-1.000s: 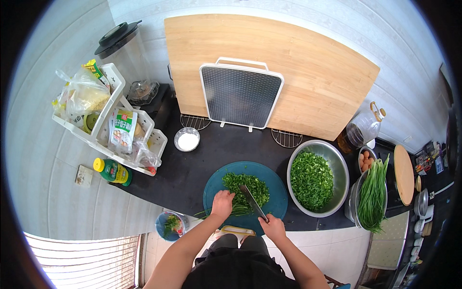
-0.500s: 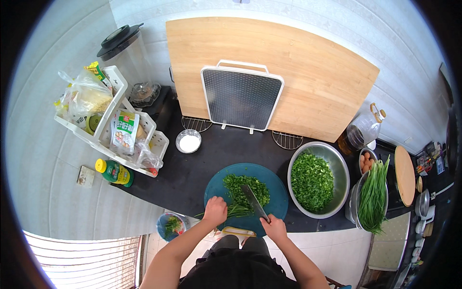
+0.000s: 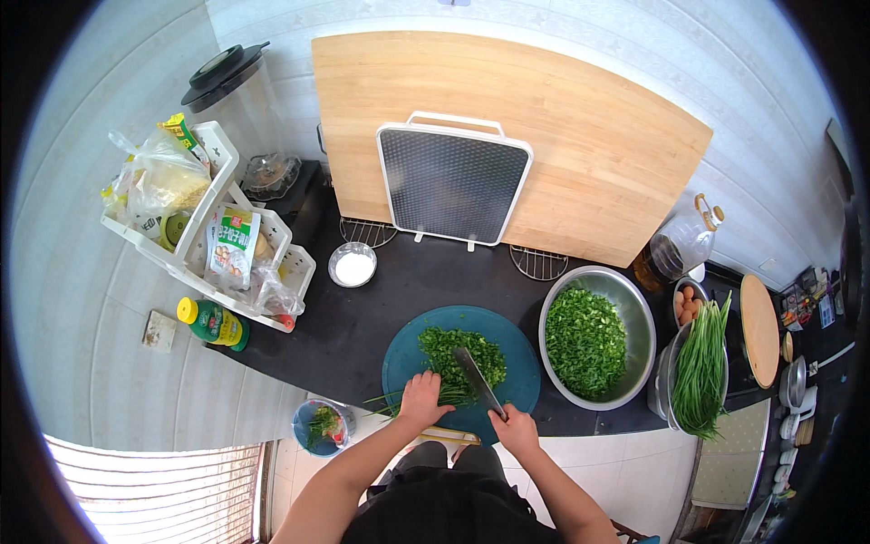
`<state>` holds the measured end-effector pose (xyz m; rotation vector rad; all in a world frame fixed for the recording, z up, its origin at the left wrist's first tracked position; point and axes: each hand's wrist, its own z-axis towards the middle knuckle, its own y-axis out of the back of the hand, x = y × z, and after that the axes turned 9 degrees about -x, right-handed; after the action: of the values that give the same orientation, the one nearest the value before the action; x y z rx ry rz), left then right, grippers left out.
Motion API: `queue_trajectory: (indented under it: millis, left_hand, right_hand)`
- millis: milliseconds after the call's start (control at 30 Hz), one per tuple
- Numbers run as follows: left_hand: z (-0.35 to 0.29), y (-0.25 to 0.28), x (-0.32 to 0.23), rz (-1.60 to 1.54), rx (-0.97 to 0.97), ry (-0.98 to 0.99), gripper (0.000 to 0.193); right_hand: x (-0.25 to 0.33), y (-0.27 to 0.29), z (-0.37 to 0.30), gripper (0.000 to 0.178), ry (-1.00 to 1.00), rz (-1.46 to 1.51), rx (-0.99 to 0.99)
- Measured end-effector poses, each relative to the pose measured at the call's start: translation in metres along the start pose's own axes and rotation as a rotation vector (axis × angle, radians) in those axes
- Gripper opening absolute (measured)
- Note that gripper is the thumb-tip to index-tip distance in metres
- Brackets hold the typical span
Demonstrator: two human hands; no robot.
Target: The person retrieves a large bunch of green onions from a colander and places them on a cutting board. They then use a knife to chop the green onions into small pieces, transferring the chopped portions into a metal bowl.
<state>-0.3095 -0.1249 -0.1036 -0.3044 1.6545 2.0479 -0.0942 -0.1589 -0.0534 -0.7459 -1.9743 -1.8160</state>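
Observation:
A round teal cutting board lies at the counter's front edge, with a heap of chopped garlic chives on it. My left hand lies over a small bunch of uncut garlic chives, fingers curled and pressing it to the board; its stalks stick out on the left. In my right hand is the handle of a kitchen knife. The dark blade slants up to the left, its tip among the chopped pieces. To the right stands a steel bowl of chopped greens.
Long uncut chives fill a pot farther right, near a bowl of eggs and an oil jug. Behind the board is a small bowl of white powder. White stacked baskets stand left. A bin sits below the edge.
My left hand has moved right and slightly forward along the chives, closer to the blade. The right hand and the knife have hardly moved.

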Motion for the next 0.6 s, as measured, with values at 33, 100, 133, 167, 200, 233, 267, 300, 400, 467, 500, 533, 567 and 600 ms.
queue_trajectory:
  millis: [33,100,133,167,200,233,267,300,400,467,500,533,567,600]
  left_hand:
    - [-0.002,-0.002,0.000,0.029,0.083,-0.001,0.041]
    - [-0.010,-0.013,0.004,0.044,0.084,-0.004,0.039]
    - [-0.013,-0.019,0.006,0.051,0.084,-0.005,0.038]
    - [-0.015,-0.020,0.007,0.050,0.055,-0.015,0.036]
    - [-0.017,-0.021,0.008,0.048,0.025,-0.024,0.034]
    - [-0.018,-0.022,0.009,0.047,-0.004,-0.033,0.033]
    - [-0.019,-0.023,0.010,0.053,-0.013,-0.030,0.030]
    - [-0.019,-0.023,0.011,0.059,-0.023,-0.027,0.028]
    - [-0.021,-0.030,0.013,0.092,-0.014,-0.030,0.024]
    - [-0.021,-0.035,0.014,0.106,0.006,-0.036,0.021]
    - [-0.022,-0.037,0.014,0.108,0.017,-0.039,0.019]
    - [-0.022,-0.038,0.014,0.110,0.027,-0.041,0.017]
    - [-0.022,-0.039,0.013,0.105,0.025,-0.056,0.014]
    - [-0.022,-0.040,0.013,0.100,0.023,-0.070,0.012]
  right_hand:
    - [0.000,-0.001,-0.001,0.034,0.012,0.003,0.003]
    - [0.001,-0.003,-0.003,0.032,0.036,0.011,0.011]
    - [0.003,-0.004,-0.004,0.032,0.042,0.017,0.006]
    - [0.006,-0.004,-0.005,0.032,0.045,0.024,0.002]
    - [0.009,-0.006,-0.006,0.032,0.048,0.031,-0.002]
    - [0.010,-0.008,-0.007,0.031,0.058,0.034,0.007]
    - [0.010,-0.011,-0.007,0.031,0.068,0.036,0.016]
    - [0.011,-0.014,-0.008,0.030,0.079,0.039,0.025]
    - [0.012,-0.025,-0.009,0.030,0.101,-0.008,0.045]
    - [0.011,-0.031,-0.007,0.031,0.101,-0.040,0.056]
    - [0.010,-0.034,-0.006,0.031,0.099,-0.057,0.061]
    - [0.009,-0.036,-0.004,0.031,0.097,-0.074,0.066]
    - [0.007,-0.039,-0.003,0.031,0.101,-0.101,0.084]
    - [0.005,-0.041,-0.001,0.032,0.106,-0.128,0.103]
